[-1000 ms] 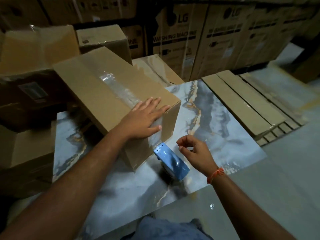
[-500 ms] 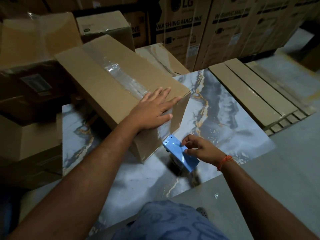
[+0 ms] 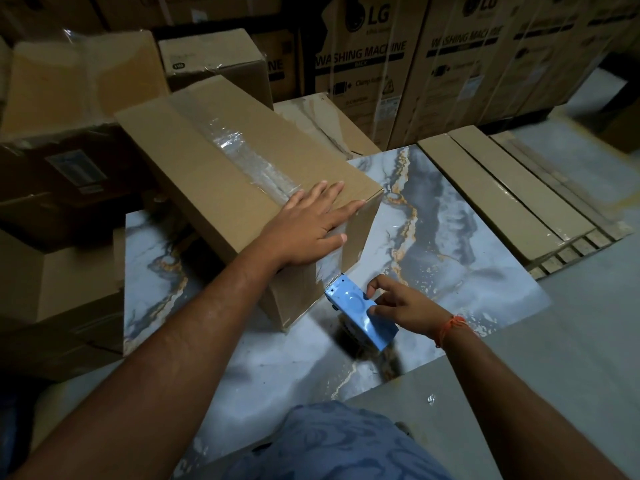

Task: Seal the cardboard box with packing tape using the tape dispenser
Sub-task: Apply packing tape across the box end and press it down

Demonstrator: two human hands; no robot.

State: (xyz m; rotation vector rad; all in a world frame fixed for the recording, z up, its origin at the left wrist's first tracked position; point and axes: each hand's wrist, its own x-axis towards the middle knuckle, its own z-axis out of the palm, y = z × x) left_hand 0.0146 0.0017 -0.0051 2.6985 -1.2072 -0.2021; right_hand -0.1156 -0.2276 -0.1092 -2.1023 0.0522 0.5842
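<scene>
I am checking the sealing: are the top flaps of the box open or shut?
Shut. The flaps of the cardboard box lie flat, with clear tape over their seam.

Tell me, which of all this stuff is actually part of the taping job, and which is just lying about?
Part of the job:
- cardboard box with clear tape along its top
- blue tape dispenser
- left hand flat on the box, right hand on the dispenser

Just lying about:
- washing machine cartons
- flat packs on the floor
- other boxes
</scene>
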